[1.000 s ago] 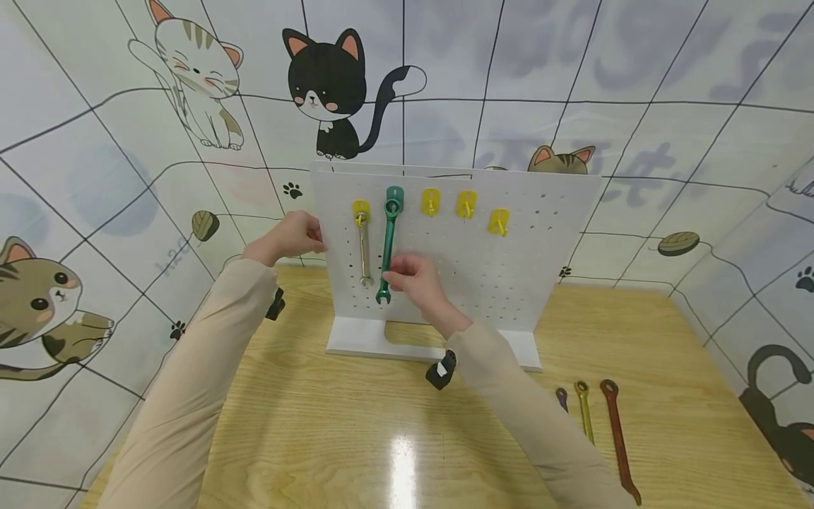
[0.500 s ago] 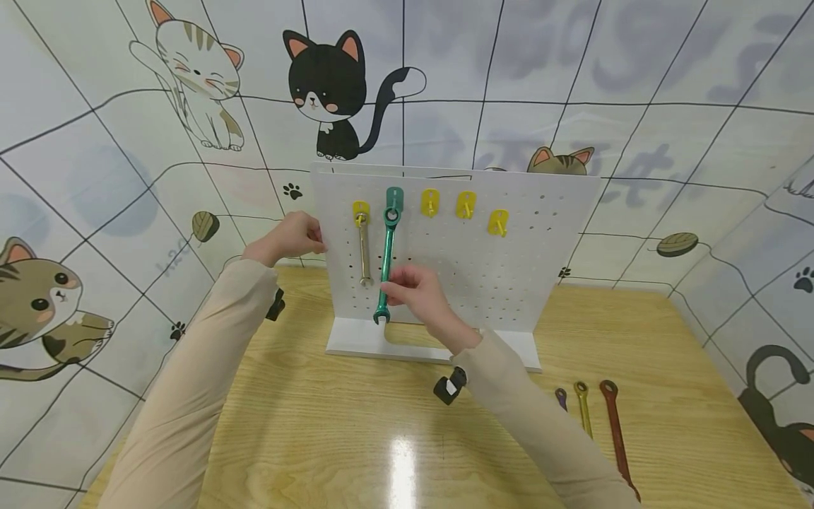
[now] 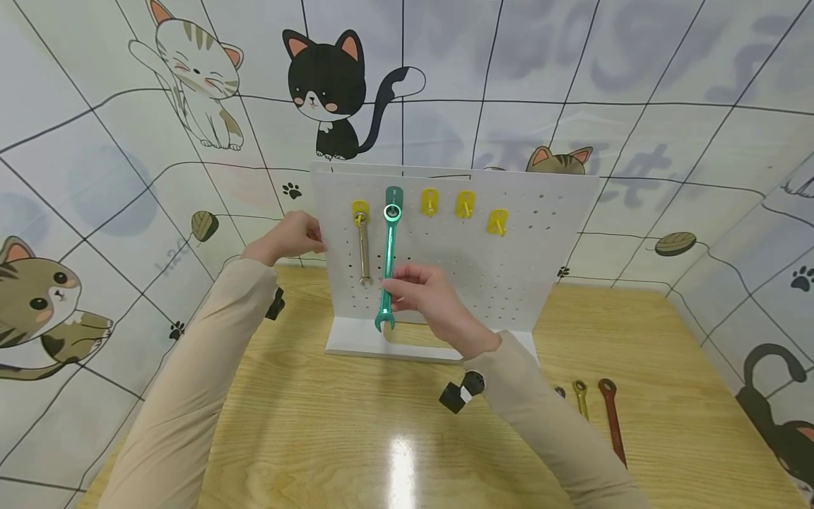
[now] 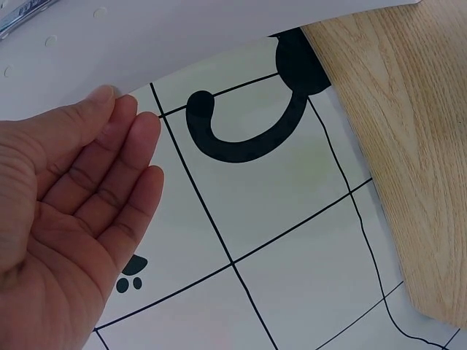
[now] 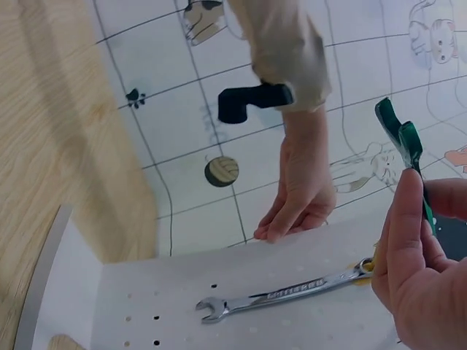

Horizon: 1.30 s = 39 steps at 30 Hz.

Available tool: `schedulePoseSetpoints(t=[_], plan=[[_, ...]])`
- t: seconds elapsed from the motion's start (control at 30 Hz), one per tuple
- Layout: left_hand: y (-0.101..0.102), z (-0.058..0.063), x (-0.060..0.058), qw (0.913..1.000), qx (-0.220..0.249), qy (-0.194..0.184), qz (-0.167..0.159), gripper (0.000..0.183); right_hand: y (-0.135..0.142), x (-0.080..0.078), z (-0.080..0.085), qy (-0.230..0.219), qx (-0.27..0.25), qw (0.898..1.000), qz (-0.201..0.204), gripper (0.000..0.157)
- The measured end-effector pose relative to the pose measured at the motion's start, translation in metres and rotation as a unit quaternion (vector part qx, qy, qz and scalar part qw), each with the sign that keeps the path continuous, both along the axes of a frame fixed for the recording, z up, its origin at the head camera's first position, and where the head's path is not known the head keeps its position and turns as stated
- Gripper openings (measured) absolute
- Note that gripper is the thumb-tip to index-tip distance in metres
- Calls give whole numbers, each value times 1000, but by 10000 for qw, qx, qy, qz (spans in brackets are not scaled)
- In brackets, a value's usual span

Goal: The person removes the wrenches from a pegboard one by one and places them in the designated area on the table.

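Note:
Between thumb and fingers, my right hand (image 3: 432, 300) pinches a green combination wrench (image 3: 388, 261) near its lower, open end. The wrench's ring end sits in front of the green hook (image 3: 394, 196); whether the peg passes through the ring I cannot tell. In the right wrist view the wrench's open jaw tilts out from the board, above the right hand (image 5: 430, 255). My left hand (image 3: 289, 237) grips the left edge of the white pegboard (image 3: 458, 261), its thumb and fingertips meeting there in the left wrist view. A silver wrench (image 3: 364, 251) hangs on the leftmost yellow hook (image 3: 360, 212).
Three yellow hooks, one of them the middle hook (image 3: 466, 204), line the board right of the green one. On the wooden table (image 3: 318, 424) at right lie a red-brown wrench (image 3: 612, 417), a yellow wrench (image 3: 581, 397) and a mostly hidden purple one (image 3: 560, 391). A cat-patterned wall covering surrounds the table.
My right hand has moved down and toward me with the green wrench, whose lower end has swung out from the board. The left hand stays on the board's edge.

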State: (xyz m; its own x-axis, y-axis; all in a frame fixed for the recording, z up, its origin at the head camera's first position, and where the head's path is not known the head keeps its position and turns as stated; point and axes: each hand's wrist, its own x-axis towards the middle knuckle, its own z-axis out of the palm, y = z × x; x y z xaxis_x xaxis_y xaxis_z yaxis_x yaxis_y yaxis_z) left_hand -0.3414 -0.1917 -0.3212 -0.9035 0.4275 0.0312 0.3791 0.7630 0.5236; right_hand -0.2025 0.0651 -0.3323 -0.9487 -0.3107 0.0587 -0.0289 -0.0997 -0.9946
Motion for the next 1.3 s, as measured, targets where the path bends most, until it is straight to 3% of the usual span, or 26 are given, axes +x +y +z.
schedulePoseSetpoints(t=[0.33,0.83,1.3], plan=[[1,2,2,10000,36,3,29,6,-1,6,18,-394,-115,9991,-38,7],[1,1,1,10000,35,37,15,6,3,11,32,-343,-113,9993,-35,6],[1,0,2,10000,69,49,36,7,12,26,18,-244,1,9996,130,4]])
